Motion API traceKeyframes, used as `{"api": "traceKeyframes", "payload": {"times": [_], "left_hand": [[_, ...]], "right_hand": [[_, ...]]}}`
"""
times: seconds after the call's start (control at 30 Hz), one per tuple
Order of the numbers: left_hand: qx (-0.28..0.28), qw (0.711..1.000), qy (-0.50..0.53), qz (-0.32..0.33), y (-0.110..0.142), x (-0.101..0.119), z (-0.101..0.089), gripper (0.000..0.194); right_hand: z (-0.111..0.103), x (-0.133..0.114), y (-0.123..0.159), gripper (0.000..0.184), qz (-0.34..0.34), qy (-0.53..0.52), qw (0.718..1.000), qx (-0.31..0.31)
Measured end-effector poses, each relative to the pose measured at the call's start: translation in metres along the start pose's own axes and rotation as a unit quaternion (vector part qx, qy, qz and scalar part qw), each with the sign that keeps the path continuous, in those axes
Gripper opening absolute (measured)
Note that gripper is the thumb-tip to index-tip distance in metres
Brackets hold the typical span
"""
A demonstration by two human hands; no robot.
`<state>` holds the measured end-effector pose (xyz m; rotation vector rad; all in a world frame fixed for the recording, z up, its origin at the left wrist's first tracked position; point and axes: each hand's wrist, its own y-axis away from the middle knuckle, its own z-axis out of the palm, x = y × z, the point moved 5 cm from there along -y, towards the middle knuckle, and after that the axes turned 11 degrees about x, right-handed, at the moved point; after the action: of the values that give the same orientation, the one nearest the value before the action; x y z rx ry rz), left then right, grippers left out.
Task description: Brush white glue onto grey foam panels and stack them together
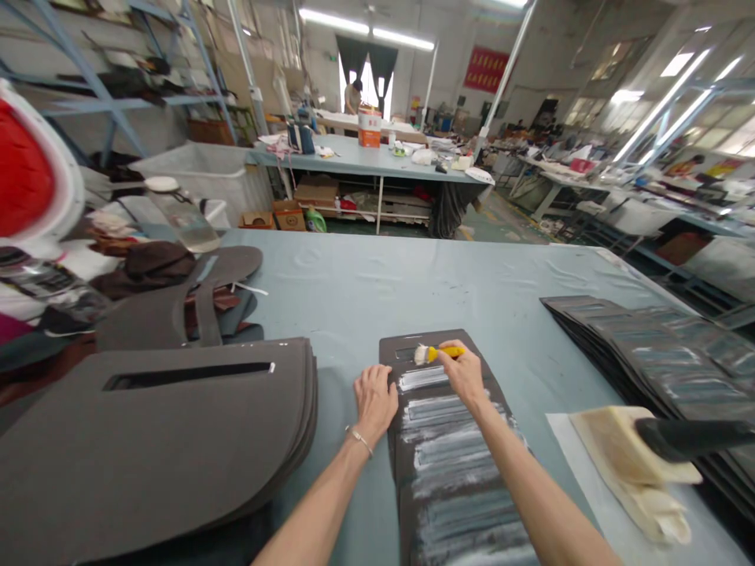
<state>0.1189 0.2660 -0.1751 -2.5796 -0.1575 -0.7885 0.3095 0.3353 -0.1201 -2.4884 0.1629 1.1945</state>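
A dark panel [448, 456] lies lengthwise at the middle of a pale blue-green tabletop [330, 295], its nearer bands streaked with white coating [423, 380]. At its far end a yellow-handled brush [433, 354] meets a narrow outlined rectangle, the fingers of the right hand [464, 377] closed around the handle. The left hand [376, 399], fingers loosely bent and gripping nothing, rests along the panel's left edge — a steadying touch, by the look of it. Good work here likely calls for light, even strokes along the rectangle — wetting its border without flooding it — while the left fingers stay clear of wet coating. To the left sits a stack of slotted grey pieces [200, 440]; to the right, streaked panels [661, 346] lie overlapped, beyond a cream-coloured container [619, 444].
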Motion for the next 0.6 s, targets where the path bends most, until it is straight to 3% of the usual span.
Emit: {"api": "traceKeyframes", "payload": {"times": [0.1, 0.17, 0.33, 0.4, 0.5, 0.6], "left_hand": [[-0.023, 0.999, -0.011, 0.041, -0.003, 0.002, 0.004, 0.026], [-0.029, 0.998, -0.018, 0.057, -0.002, 0.002, 0.004, 0.027], [-0.021, 0.998, -0.024, 0.054, -0.001, 0.002, 0.004, 0.027], [-0.020, 0.998, -0.028, 0.043, -0.004, 0.001, 0.006, 0.025], [-0.004, 0.999, -0.043, 0.020, -0.011, -0.001, 0.009, 0.022], [0.012, 0.998, -0.058, 0.024, -0.015, -0.003, 0.012, 0.025]], "right_hand": [[0.036, -0.017, 0.012, 0.024, -0.008, -0.053, 0.996, -0.064], [0.038, -0.007, 0.007, 0.022, -0.007, -0.036, 0.997, -0.073], [-0.029, 0.057, -0.045, 0.025, 0.006, 0.145, 0.988, 0.052], [-0.048, 0.066, -0.060, 0.026, -0.001, 0.204, 0.975, 0.086], [-0.036, 0.042, -0.054, 0.026, -0.037, 0.168, 0.982, 0.080], [0.013, -0.003, -0.024, 0.024, -0.061, 0.028, 0.998, -0.006]]}}
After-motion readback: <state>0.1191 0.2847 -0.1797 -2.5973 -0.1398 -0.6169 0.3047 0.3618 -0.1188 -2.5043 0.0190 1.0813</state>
